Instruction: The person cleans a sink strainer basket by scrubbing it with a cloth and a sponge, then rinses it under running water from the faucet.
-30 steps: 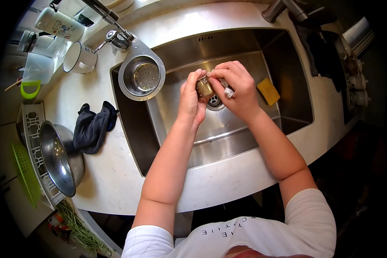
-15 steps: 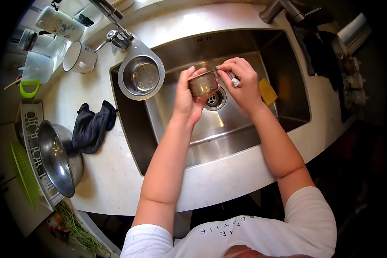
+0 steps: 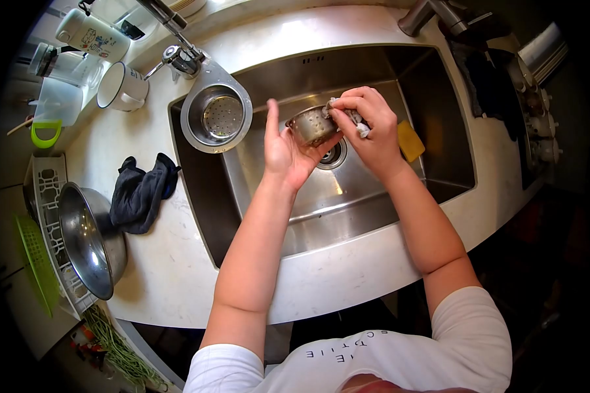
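Observation:
Above the sink drain [image 3: 332, 156] is a small perforated metal strainer cup [image 3: 312, 127], tilted. My left hand [image 3: 287, 152] is under and beside it, thumb raised off the cup, fingers spread and supporting it from below. My right hand [image 3: 372, 128] pinches a crumpled whitish wad [image 3: 361, 128] and touches the cup's right rim with it. The wad's far end shows at the rim between thumb and fingers. A yellow sponge [image 3: 410, 141] rests in the sink, just right of my right wrist.
A round perforated basin [image 3: 221, 118] hangs at the sink's left edge below a tap [image 3: 180, 60]. On the left counter are a dark cloth [image 3: 141, 196], a metal bowl [image 3: 92, 241] and a white mug [image 3: 122, 88]. Another faucet [image 3: 432, 16] stands at the back right.
The strainer cup has turned from being wrapped in my left hand to lying tilted on its fingers, and my left thumb has lifted away. My right hand has shifted slightly right with the wad.

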Demonstrator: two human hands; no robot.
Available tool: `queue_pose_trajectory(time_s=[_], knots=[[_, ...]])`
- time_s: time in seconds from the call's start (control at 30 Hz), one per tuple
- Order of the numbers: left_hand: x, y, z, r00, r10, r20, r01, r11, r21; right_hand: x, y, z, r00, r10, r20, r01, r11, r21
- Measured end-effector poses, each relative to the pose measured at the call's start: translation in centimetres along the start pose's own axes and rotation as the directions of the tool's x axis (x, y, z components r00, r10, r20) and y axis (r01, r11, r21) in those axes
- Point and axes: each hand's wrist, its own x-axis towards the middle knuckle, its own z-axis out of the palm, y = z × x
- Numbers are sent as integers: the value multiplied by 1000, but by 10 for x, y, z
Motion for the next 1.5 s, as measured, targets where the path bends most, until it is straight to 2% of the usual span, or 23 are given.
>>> queue_pose_trajectory(time_s=[0.1, 0.17, 0.23, 0.27, 0.3, 0.37, 0.4, 0.47, 0.5, 0.57, 0.6, 0.63, 0.73, 0.8, 0.87, 0.9, 0.97, 1.0, 1.03, 1.1, 1.13, 1.23, 1.5], knots=[[4, -3, 5, 997, 70, -45, -65, 993, 100, 0, 1, 1, 996, 84, -24, -83, 994, 65], [5, -5, 6, 997, 64, -33, -62, 996, 67, -2, -3, 4, 991, 133, -23, -130, 986, 103], [9, -9, 0, 979, 187, -83, -161, 956, 246, -4, -11, 9, 983, 182, -18, -178, 974, 141], [8, -12, -2, 971, 211, -111, -163, 927, 337, -2, -17, 11, 999, 43, -4, -42, 995, 93], [9, -11, -3, 971, 212, -111, -164, 927, 338, 0, -20, 12, 995, -95, 17, 95, 994, 48], [9, -11, -6, 973, 202, -108, -154, 927, 342, 0, -14, 9, 998, -65, 8, 65, 996, 54], [8, -12, -1, 982, 148, -120, -116, 963, 243, -1, -5, 5, 1000, 26, -8, -25, 999, 44], [8, -12, 2, 981, 157, -115, -127, 964, 234, -7, 4, 2, 984, 175, -7, -174, 982, 76], [8, -12, 3, 980, 167, -108, -139, 964, 225, -5, -1, 2, 985, 172, -6, -171, 982, 74], [11, -11, -3, 975, 194, -111, -155, 945, 288, -1, -16, 7, 998, -67, -11, 67, 996, 55], [10, -10, -5, 969, 217, -117, -163, 921, 355, 0, -20, 11, 993, -117, 7, 117, 993, 32], [9, -11, -7, 964, 237, -123, -166, 892, 421, -1, -17, 11, 994, -114, 6, 113, 993, 33], [10, -13, -3, 975, 201, -97, -159, 930, 331, -2, -3, 3, 997, 63, -42, -63, 998, 2], [11, -14, -3, 978, 190, -83, -156, 939, 307, -2, -6, 3, 999, 32, -32, -31, 999, 17], [12, -17, -9, 949, 276, -151, -176, 864, 472, -1, -18, 6, 999, -41, -7, 42, 997, 59], [12, -16, -10, 949, 276, -152, -175, 864, 473, 0, -18, 6, 999, -40, -7, 41, 997, 60], [10, -13, -10, 975, 202, -92, -156, 919, 363, 0, -14, 7, 999, 22, -28, -18, 993, 113], [6, -12, 2, 982, 174, -73, -151, 958, 245, -1, -6, 4, 997, 63, -42, -60, 996, 59], [5, -10, 3, 982, 173, -72, -151, 958, 244, -3, -1, 0, 997, 62, -42, -59, 997, 58], [5, -4, 4, 994, 90, 60, -99, 981, 166, -2, 3, -5, 960, 279, -5, -274, 948, 160], [5, -5, 5, 997, 70, 37, -73, 992, 98, -1, 1, -7, 953, 303, -19, -293, 935, 199], [4, -2, 7, 997, 8, 76, -5, 999, -37, -1, 0, -3, 965, 260, -32, -245, 938, 243], [3, -7, 6, 995, 34, 89, -35, 999, 13, -1, -2, -5, 963, 243, -114, -204, 940, 274]])
